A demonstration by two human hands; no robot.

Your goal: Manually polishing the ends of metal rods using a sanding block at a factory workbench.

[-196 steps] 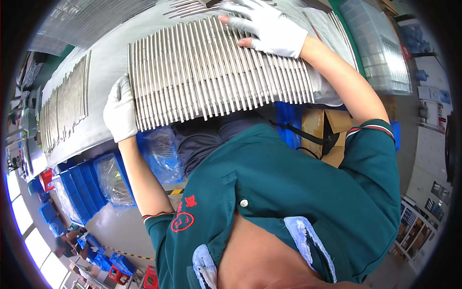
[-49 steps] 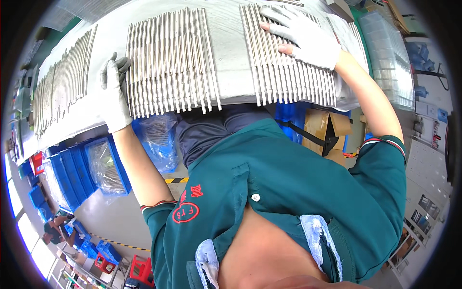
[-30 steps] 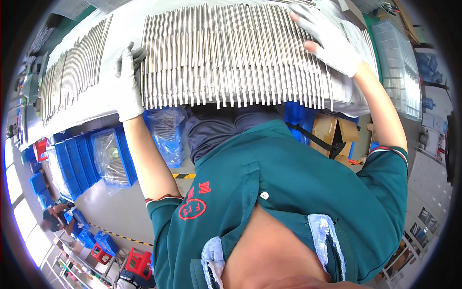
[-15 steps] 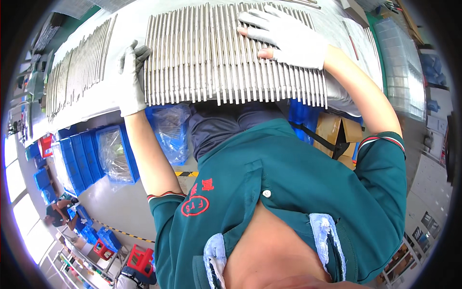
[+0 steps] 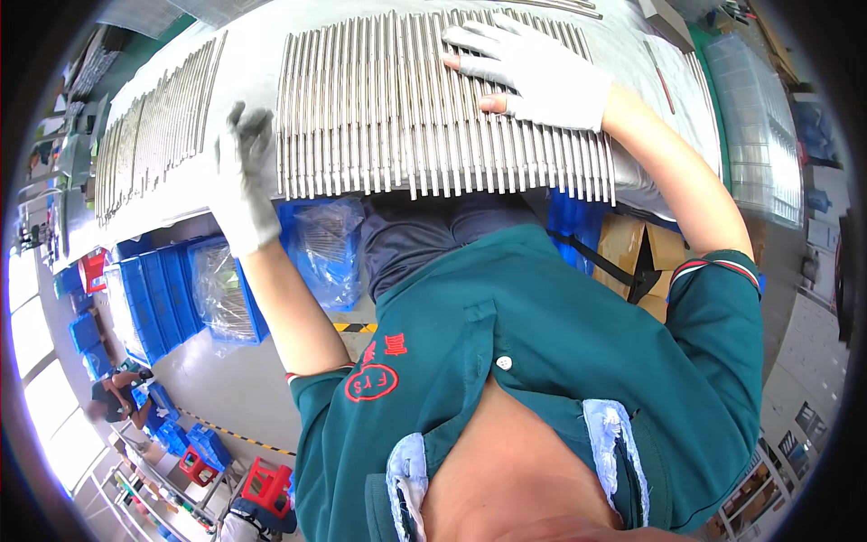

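Observation:
A wide row of slim silver metal rods (image 5: pixel 339 117) lies side by side on the white-covered table (image 5: pixel 248 77) in front of me. My right hand (image 5: pixel 542 77), in a white glove with some fingertips bare, rests flat across the right part of the row, its fingers spread. Just off the row's left end is my left hand (image 5: pixel 242 181), gloved in white with grey, dirty fingertips. Its fingers point up and away from me, somewhat blurred, and nothing shows in them. A second group of rods (image 5: pixel 163 126) lies farther left on the same table.
Blue crates (image 5: pixel 158 294) stand below the table's near edge, some with plastic-wrapped rods (image 5: pixel 221 289). A cardboard box (image 5: pixel 623 248) is under the right side. A thin reddish tool (image 5: pixel 662 81) lies at the table's right. Another person (image 5: pixel 117 397) is far off at lower left.
My left hand has come away from the row's left end, drawing slightly left and toward me. My right hand remains flat on the rods, almost unmoved.

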